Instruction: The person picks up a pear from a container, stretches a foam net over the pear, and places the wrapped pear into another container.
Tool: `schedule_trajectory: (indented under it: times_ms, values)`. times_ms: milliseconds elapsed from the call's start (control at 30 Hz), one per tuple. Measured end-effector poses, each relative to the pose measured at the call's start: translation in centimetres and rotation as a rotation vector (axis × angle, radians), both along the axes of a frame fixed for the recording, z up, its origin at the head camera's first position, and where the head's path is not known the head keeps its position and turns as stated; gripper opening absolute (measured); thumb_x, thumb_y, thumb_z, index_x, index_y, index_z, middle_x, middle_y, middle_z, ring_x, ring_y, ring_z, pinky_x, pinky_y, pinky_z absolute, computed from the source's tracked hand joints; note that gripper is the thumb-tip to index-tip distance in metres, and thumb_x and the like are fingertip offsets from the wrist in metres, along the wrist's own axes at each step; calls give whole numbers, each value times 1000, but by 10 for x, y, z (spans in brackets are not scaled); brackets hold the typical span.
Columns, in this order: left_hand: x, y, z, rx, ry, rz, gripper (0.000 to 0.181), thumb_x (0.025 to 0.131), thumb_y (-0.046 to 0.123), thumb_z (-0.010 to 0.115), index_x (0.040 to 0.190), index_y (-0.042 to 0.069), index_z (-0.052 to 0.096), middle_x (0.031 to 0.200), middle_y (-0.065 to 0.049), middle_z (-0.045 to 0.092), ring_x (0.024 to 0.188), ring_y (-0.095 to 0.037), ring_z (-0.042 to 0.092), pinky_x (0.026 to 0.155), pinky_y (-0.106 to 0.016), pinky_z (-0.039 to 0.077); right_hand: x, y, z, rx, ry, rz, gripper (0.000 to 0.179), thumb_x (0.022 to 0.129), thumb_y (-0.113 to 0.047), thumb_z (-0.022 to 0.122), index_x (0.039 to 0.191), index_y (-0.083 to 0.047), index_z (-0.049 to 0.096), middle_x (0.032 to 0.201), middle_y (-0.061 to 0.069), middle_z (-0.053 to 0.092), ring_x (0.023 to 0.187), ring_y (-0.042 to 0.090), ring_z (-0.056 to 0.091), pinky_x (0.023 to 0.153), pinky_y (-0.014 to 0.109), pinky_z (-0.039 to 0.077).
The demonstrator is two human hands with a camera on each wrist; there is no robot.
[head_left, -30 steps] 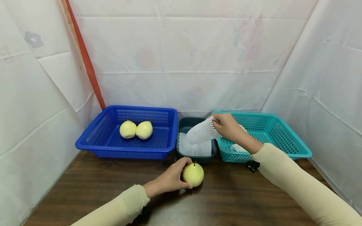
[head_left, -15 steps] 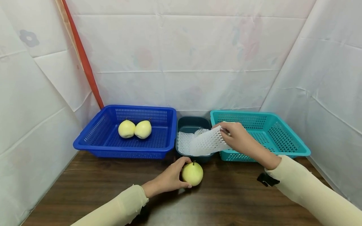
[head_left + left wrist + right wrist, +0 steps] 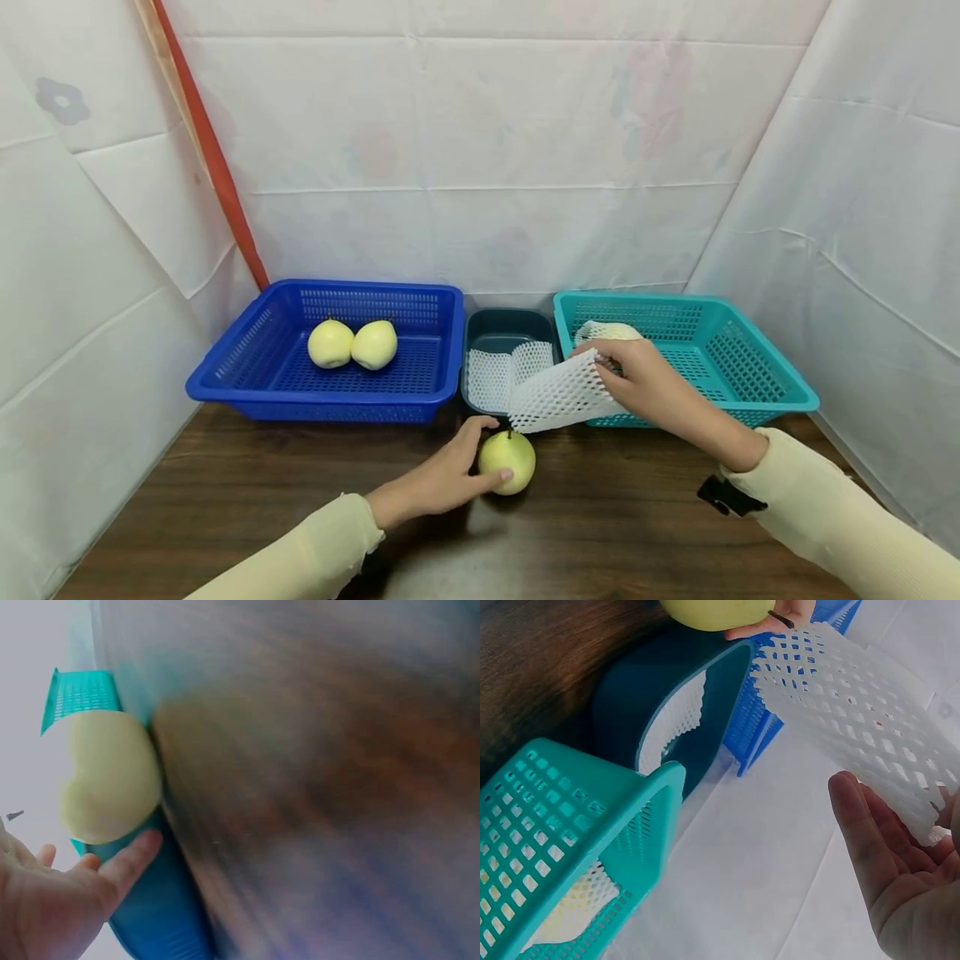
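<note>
On the dark wooden table, my left hand (image 3: 438, 477) holds a pale yellow-green pear (image 3: 507, 465), thumb across its front and fingers behind. The pear's stem points up and away, close to the foam net. My right hand (image 3: 641, 375) pinches a white foam fruit net (image 3: 562, 394) by one end. The net's other end hangs down to the left, just beyond the pear. In the right wrist view the net (image 3: 877, 720) stretches away from the hand (image 3: 900, 885), its far mouth near the pear (image 3: 716, 610).
A blue basket (image 3: 322, 396) at the left holds two bare pears (image 3: 352, 344). Foam nets (image 3: 491, 379) lie in a small dark teal tub (image 3: 498, 319) in the middle. At the right, a turquoise basket (image 3: 772, 392) contains a netted pear (image 3: 611, 331). White cloth hangs behind.
My right hand has brought the foam net down and toward me, from over the tub to just beyond the pear. My left thumb has shifted onto the pear's front.
</note>
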State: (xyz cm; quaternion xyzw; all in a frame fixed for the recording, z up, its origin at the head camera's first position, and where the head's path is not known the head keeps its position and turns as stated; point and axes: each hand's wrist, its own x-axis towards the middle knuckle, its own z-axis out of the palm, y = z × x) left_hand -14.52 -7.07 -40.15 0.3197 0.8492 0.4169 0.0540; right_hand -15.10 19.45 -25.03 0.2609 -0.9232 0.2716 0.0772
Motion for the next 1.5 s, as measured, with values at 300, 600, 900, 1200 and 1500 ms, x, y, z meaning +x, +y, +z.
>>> schedule_trajectory:
  times_ms: [300,600,900,1200,1500]
  values:
    - [-3,5,41,268,-30,172,36,104,20,35,120,-5,56,116,-16,58,106,-27,54,89,-42,46,4,-6,6,-20,-1,54,30,93,6,47,113,-4,67,86,4,64,54,10,35,44,25,31]
    - [-4,18,66,662,-614,240,46,103,30,36,106,-13,52,88,-10,58,78,-15,55,78,-33,50,5,-14,9,-32,26,69,30,93,6,47,113,-3,67,68,-1,54,50,8,28,44,25,30]
    - [-9,27,56,879,-798,178,51,103,35,39,127,-9,45,111,-11,57,99,-17,56,86,-31,43,3,-24,0,-88,1,102,28,92,6,49,112,-2,67,108,10,67,77,15,53,56,27,44]
    - [-15,30,52,980,-721,328,31,102,21,44,116,-5,54,104,-7,60,93,-13,58,85,-28,45,4,-34,-5,-105,18,171,21,93,0,55,109,-3,68,103,8,68,71,9,56,55,27,46]
    - [-19,26,51,1074,-759,320,20,102,23,47,96,7,56,94,-5,61,83,-13,60,72,-27,50,5,-38,-8,-110,-21,198,18,94,-7,58,109,-4,68,82,-3,66,62,6,52,53,26,44]
